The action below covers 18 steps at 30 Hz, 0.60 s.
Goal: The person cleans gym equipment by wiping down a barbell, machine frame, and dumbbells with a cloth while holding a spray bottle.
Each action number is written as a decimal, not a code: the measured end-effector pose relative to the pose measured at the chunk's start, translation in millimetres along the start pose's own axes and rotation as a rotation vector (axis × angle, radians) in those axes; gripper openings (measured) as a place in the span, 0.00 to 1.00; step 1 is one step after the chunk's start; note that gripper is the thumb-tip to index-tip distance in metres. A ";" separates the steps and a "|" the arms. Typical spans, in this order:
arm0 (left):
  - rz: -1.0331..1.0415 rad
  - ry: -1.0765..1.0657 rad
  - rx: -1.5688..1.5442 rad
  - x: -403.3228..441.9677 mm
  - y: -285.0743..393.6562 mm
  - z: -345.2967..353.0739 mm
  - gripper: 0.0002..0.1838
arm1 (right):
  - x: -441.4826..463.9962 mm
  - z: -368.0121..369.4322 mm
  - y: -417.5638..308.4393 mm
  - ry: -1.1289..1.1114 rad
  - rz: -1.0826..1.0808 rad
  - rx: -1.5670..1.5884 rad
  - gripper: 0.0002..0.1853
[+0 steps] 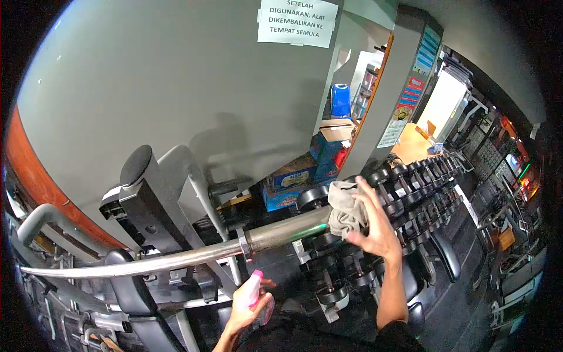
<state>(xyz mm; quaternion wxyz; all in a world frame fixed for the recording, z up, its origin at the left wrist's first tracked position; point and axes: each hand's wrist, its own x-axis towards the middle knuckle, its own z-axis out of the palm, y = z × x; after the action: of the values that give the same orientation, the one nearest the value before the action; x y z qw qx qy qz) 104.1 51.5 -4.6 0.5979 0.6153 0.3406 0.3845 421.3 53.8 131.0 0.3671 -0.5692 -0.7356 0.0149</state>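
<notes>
A long metal barbell (287,230) runs across the view, its thick end sleeve toward the right and a collar ring (244,242) around it near the middle. My right hand (378,232) presses a crumpled grey cloth (346,208) against the sleeve's right end, with its fingers partly spread around the cloth. Below the bar, my left hand (249,305) is wrapped around a small bottle with a pink top (255,281). The hand hides much of this bottle, and its lower part looks clear.
Behind the bar's right end, a rack of dumbbells (404,185) stretches away. Black padded gym equipment (146,199) stands at the left by a grey wall (176,76). Cardboard boxes (293,179) sit at the wall's foot, and a black bench pad (446,258) is at right.
</notes>
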 end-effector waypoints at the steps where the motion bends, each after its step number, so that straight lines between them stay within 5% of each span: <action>1: 0.023 -0.009 0.025 2.5 -1.1 0.6 0.19 | 2.1 2.4 -4.6 -0.028 -0.031 -0.127 0.43; 9: 0.091 -0.072 0.170 5.8 18.3 0.6 0.15 | 10.3 0.9 3.8 0.250 0.091 -0.139 0.25; 12: -0.006 -0.126 0.022 -2.2 18.1 -7.4 0.13 | 9.7 6.0 18.8 0.234 0.106 -0.092 0.20; 18: 0.152 -0.010 0.156 -5.0 1.2 -6.5 0.14 | 34.9 75.9 -70.2 0.021 -0.121 0.029 0.20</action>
<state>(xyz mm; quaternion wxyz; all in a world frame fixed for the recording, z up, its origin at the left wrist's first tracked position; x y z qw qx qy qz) 96.0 50.1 -3.9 0.5190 0.6860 0.3189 0.3980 318.1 88.7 124.7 0.3835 -0.5183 -0.7644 -0.0025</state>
